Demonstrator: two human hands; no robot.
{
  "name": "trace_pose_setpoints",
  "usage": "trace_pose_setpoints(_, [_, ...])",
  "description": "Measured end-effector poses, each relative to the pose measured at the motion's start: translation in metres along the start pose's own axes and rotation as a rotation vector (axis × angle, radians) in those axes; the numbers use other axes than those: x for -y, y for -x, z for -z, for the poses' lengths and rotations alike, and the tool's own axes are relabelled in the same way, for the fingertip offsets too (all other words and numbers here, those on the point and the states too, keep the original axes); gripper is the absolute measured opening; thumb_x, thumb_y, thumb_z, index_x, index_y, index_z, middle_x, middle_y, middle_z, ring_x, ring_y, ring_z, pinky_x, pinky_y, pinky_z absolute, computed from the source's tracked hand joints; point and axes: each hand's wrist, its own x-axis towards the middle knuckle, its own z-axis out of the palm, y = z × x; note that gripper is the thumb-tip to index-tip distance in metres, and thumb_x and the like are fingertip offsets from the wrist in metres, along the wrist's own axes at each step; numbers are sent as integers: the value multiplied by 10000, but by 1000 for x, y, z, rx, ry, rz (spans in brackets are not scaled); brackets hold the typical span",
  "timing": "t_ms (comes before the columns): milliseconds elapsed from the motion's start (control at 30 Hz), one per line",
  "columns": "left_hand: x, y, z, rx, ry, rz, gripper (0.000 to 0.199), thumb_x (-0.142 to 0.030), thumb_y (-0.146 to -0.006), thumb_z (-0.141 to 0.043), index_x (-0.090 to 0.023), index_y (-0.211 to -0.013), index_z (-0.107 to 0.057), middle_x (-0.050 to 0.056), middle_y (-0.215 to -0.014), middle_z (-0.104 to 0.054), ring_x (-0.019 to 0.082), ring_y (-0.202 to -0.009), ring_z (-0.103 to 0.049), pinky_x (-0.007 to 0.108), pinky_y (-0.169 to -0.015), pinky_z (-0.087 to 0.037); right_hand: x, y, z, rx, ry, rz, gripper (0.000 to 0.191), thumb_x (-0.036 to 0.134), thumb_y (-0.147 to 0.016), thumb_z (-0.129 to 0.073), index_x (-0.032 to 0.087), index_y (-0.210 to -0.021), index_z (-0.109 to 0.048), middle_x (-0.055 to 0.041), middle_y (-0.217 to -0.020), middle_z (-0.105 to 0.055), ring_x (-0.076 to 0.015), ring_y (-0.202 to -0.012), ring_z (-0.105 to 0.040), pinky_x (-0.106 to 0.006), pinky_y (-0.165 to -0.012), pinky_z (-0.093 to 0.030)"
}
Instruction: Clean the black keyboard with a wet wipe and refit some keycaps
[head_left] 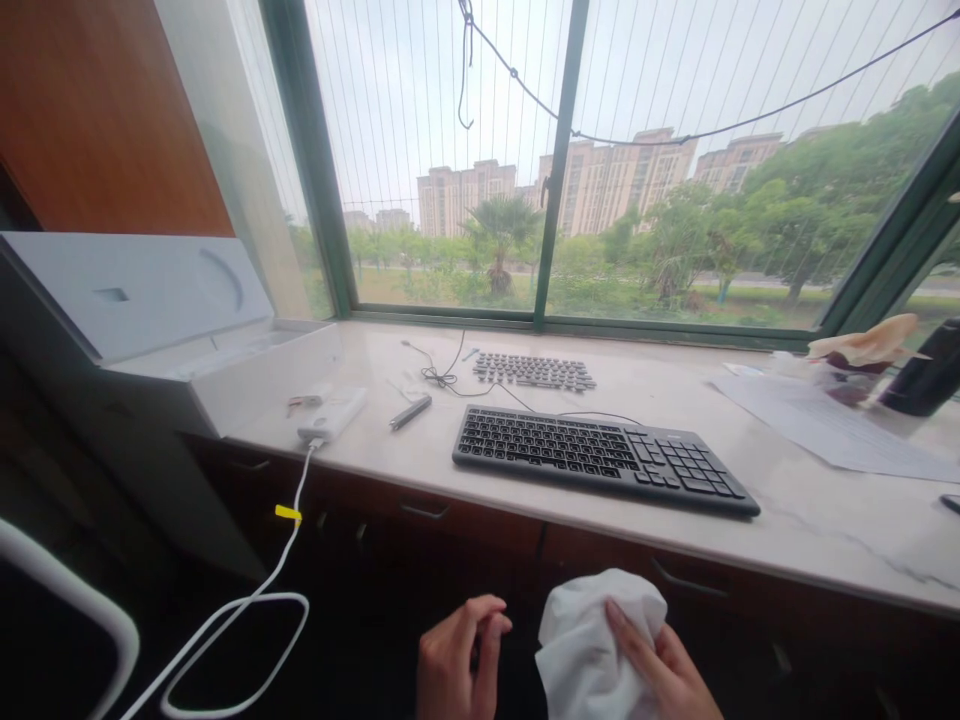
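My right hand (671, 670) grips a crumpled white cloth or tissue (592, 640) below the desk's front edge, thumb laid across it. Just to the left, my left hand (459, 655) has its fingers curled and thumb and fingertips brought together; anything between them is too small or hidden to make out. On the desk above both hands lies a black keyboard (600, 458). Its left section shows bare key sockets, while keys remain on the number pad at the right. Behind it, loose grey keycaps (534, 372) are laid out in rows.
A dark pen-like stick (411, 413) lies left of the keyboard. Farther left are a white device (334, 412) with a white cable (262, 590) hanging down and an open white box (262, 375). Papers (832, 420) and a black bottle (926, 370) occupy the right, beneath the window.
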Motion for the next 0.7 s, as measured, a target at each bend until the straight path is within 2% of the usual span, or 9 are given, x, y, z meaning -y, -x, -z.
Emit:
trace_pose_setpoints(67, [-2, -33, 17, -8, -43, 40, 154, -245, -948, -476, -225, -1011, -615, -12, -802, -711, 96, -688, -667, 172, -643, -491, 30, -7, -7, 29, -60, 35, 551, 519, -510, -865, 165, -906, -719, -72, -781, -729, -242, -751, -693, -309, -656, -570])
trace_pose_setpoints(167, [-1, -91, 30, -102, -133, 84, 186, -286, -945, -480, -215, -981, -649, -10, -763, -693, 102, -617, -619, 200, -625, -467, 79, -20, -26, 114, -47, 230, 513, 457, -584, -849, 211, -1011, -703, -41, -872, -730, -213, -751, -686, -304, -644, -581])
trace_pose_setpoints(267, [6, -145, 29, -147, -260, 59, 255, -302, -959, -442, -211, -957, -681, 23, -898, -714, 125, -712, -627, 234, -717, -459, 125, -42, -50, 101, 5, 561, 353, 476, -678, -790, 205, -887, -705, -14, -835, -706, -153, -745, -651, -234, -646, -552])
trace_pose_setpoints(333, [14, -171, 23, -121, -340, 47, 262, -292, -958, -435, -217, -985, -685, 22, -892, -711, 139, -739, -623, 249, -727, -447, 151, -60, -67, 105, 164, 756, 321, 500, -757, -712, 189, -837, -697, -9, -737, -663, -129, -640, -594, -216, -536, -491])
trace_pose_setpoints(400, [22, -186, 18, -105, -408, 94, 261, -290, -952, -439, -220, -1005, -685, 24, -871, -710, 152, -745, -627, 253, -706, -437, 176, -79, -85, 113, 239, 814, 322, 495, -795, -666, 186, -876, -703, -9, -695, -642, -122, -544, -530, -232, -467, -428])
trace_pose_setpoints(433, [26, -189, 15, -98, -431, 120, 263, -289, -951, -439, -223, -1028, -681, 27, -891, -714, 156, -757, -633, 254, -702, -434, 186, -88, -95, 79, 363, 910, 332, 495, -844, -599, 180, -864, -701, -19, -699, -645, -130, -545, -530, -250, -489, -431])
trace_pose_setpoints(567, [30, -189, 13, -43, -474, 184, 295, -300, -963, -413, -262, -1115, -663, 24, -956, -732, 167, -810, -656, 257, -711, -423, 204, -118, -140, -68, 1152, 1322, 402, 310, -980, -328, 126, -1032, -681, -110, -910, -684, -212, -834, -616, -321, -748, -453])
trace_pose_setpoints(600, [29, -188, 14, -25, -486, 198, 303, -310, -965, -409, -276, -1121, -666, 22, -943, -735, 170, -811, -659, 259, -712, -422, 201, -125, -151, -27, 1391, 1349, 439, 254, -988, -260, 103, -1073, -664, -134, -951, -670, -214, -847, -612, -319, -743, -443])
trace_pose_setpoints(700, [26, -187, 15, 15, -524, 237, 313, -354, -958, -425, -305, -1128, -683, 27, -924, -738, 182, -820, -666, 271, -724, -429, 180, -146, -179, 204, 1668, 1315, 409, 131, -939, -295, 151, -1108, -668, -109, -936, -651, -185, -762, -604, -280, -636, -403])
